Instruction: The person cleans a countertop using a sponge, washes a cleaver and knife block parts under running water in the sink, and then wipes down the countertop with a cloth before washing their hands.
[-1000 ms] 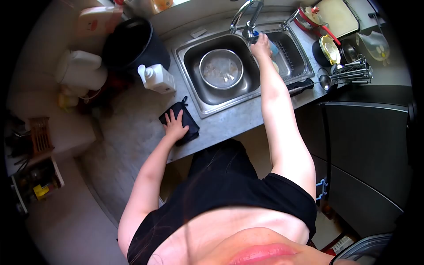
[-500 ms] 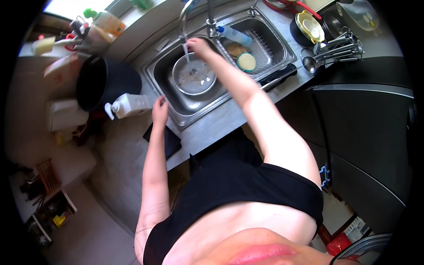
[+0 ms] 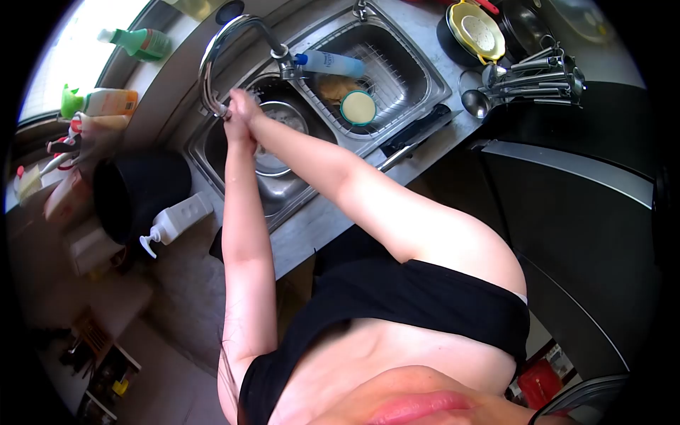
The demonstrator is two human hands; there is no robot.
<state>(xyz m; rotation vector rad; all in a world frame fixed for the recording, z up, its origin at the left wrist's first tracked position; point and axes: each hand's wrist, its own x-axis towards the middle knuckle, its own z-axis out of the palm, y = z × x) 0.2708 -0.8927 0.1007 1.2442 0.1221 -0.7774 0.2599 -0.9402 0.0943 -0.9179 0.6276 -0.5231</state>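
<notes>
Beneath the spout of the curved metal faucet [image 3: 205, 71], my two hands meet over the left basin. My right hand [image 3: 245, 106] lies against my left hand [image 3: 237, 130], its fingers looking stretched out, with no object visible in it. The fingers of my left hand are mostly hidden behind the right one. Water droplets show near the hands. A round metal bowl [image 3: 292, 125] sits in the left basin [image 3: 312, 142], partly covered by my right forearm, with water in it.
The right basin [image 3: 407, 53] holds a wire rack, a blue bottle [image 3: 333, 64] and a green-rimmed round item [image 3: 358, 108]. A knife [image 3: 418, 134] lies along the front edge. A white pump bottle [image 3: 177, 221] and dark bin [image 3: 134, 195] stand left; ladles [image 3: 478, 104] lie right.
Both hands have come together under the faucet: the left rose from the sink's left edge, and the right moved left from beside the spout. The camera view has shifted.
</notes>
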